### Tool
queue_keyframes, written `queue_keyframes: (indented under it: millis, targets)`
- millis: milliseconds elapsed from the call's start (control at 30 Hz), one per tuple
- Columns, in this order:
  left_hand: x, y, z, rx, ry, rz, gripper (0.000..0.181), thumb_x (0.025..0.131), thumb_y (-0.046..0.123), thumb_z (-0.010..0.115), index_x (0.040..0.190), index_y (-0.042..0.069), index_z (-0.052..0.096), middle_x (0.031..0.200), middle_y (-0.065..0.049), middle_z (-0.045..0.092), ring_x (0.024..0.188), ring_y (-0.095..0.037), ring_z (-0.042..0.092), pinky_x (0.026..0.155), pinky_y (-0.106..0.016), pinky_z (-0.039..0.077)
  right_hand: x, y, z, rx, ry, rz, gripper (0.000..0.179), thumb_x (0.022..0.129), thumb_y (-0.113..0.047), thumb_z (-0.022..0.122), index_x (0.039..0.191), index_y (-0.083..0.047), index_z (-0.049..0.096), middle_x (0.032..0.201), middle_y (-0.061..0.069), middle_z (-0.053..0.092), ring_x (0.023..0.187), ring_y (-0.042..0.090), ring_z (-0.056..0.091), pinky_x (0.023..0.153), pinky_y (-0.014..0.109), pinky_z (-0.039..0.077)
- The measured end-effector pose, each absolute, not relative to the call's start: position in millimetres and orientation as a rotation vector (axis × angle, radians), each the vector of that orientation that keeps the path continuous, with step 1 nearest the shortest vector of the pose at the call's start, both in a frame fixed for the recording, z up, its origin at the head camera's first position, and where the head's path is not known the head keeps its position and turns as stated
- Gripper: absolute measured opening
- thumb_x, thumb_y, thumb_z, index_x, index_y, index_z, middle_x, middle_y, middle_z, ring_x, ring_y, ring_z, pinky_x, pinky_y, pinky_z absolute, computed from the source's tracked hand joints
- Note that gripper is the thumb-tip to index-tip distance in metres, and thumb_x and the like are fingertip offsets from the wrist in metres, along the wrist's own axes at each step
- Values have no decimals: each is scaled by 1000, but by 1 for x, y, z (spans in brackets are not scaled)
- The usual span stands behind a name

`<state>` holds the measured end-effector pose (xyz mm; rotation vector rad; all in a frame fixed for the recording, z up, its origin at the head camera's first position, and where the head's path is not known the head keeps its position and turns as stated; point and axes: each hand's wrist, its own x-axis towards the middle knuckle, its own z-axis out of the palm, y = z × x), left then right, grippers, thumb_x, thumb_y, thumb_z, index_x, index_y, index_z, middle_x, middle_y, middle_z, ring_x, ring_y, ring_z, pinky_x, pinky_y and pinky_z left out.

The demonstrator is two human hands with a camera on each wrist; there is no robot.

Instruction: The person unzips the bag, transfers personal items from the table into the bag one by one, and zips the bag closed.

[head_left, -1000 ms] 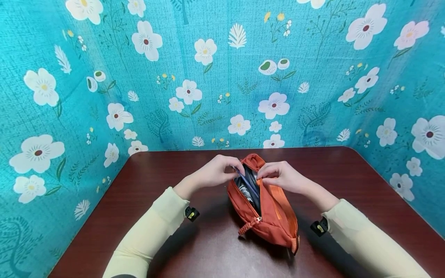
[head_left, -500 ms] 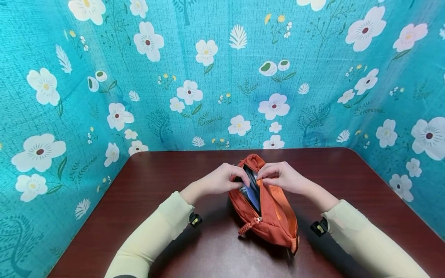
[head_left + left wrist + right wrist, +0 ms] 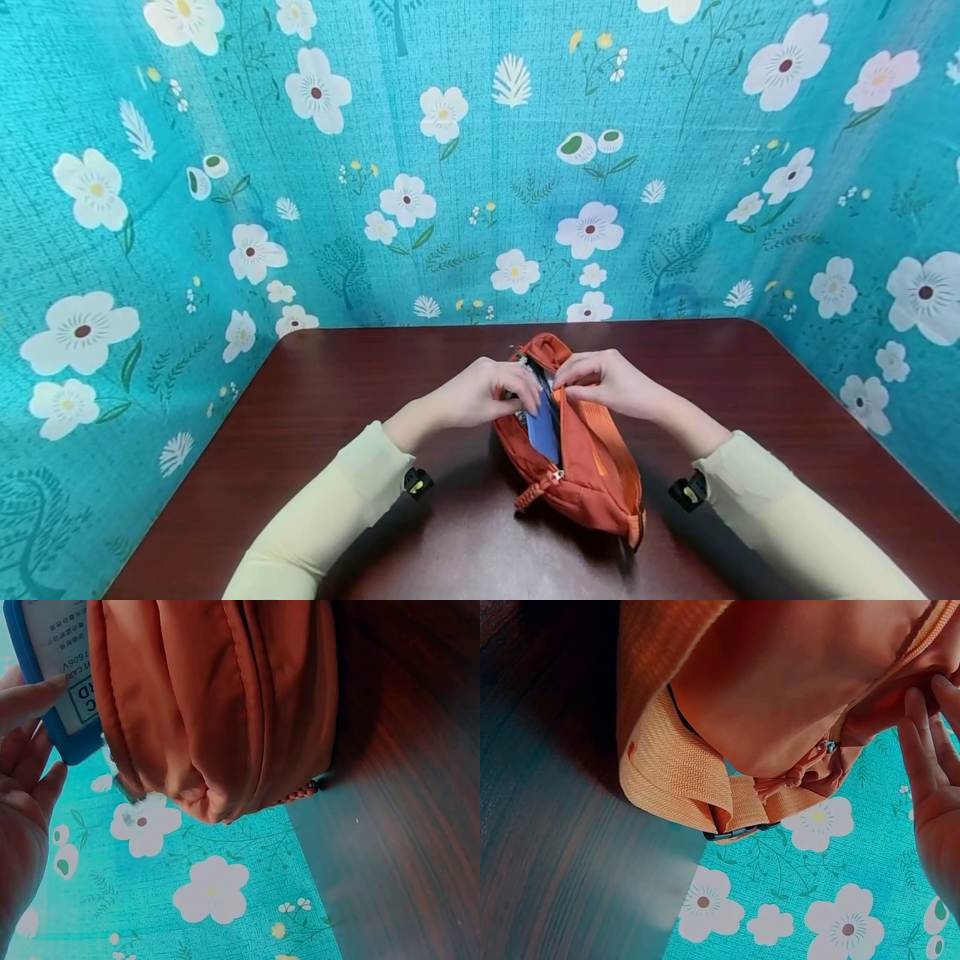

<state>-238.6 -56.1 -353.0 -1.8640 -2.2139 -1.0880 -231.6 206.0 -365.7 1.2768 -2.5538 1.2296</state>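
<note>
A rust-orange waist bag (image 3: pixel 592 500) lies on the table with its zipped mouth open. My left hand (image 3: pixel 476 393) pinches a blue-framed card holder (image 3: pixel 543 433) at the bag's opening. In the left wrist view the card holder (image 3: pixel 81 750) shows a white face with printed letters, and the thumb lies across it. My right hand (image 3: pixel 611 383) pinches the right edge of the mouth, with its fingertips partly inside. The right wrist view catches that right hand (image 3: pixel 937 772) at the bag's rim. Other contents, dark and patterned, are mostly hidden by the left hand and the holder.
A braided zipper pull (image 3: pixel 534 493) hangs at the bag's near end. The wide orange strap (image 3: pixel 682 769) with a black buckle (image 3: pixel 739 834) loops beside the bag on the dark red-brown table (image 3: pixel 360 367). A turquoise flowered cloth (image 3: pixel 450 208) stands behind and at both sides.
My left hand has shifted slightly down and right. The card holder has turned from a thin edge to its broad blue face. My right hand keeps its place on the bag's edge.
</note>
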Motion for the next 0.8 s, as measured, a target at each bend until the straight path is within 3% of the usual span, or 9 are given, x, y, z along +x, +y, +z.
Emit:
queue_keyframes:
  millis: [167,433,800]
  targets:
    - [-241,-54,-354,-1877,-2220,-1121,14,86,-4,70,86,9,75,98,-2,71,106,-6,60,92,-24,46,-232,205,-367,1281,-2534,1235,19,89,2,67,102,-10,75,103,2,69,94,16,63,76,30,54]
    - [-246,-62,-356,-1821,-2301,-1016,16,86,-4,70,90,11,75,97,3,70,96,-4,60,83,-20,48,-233,205,-367,1266,-2528,1225,17,87,3,69,100,-6,75,101,2,69,92,15,63,72,29,54]
    - [-240,-55,-356,-1833,-2326,-912,14,86,-1,71,92,11,75,93,3,71,93,-1,61,85,-18,46,-234,201,-365,1265,-2517,1219,18,86,4,69,99,-7,76,101,-2,69,92,14,63,73,29,54]
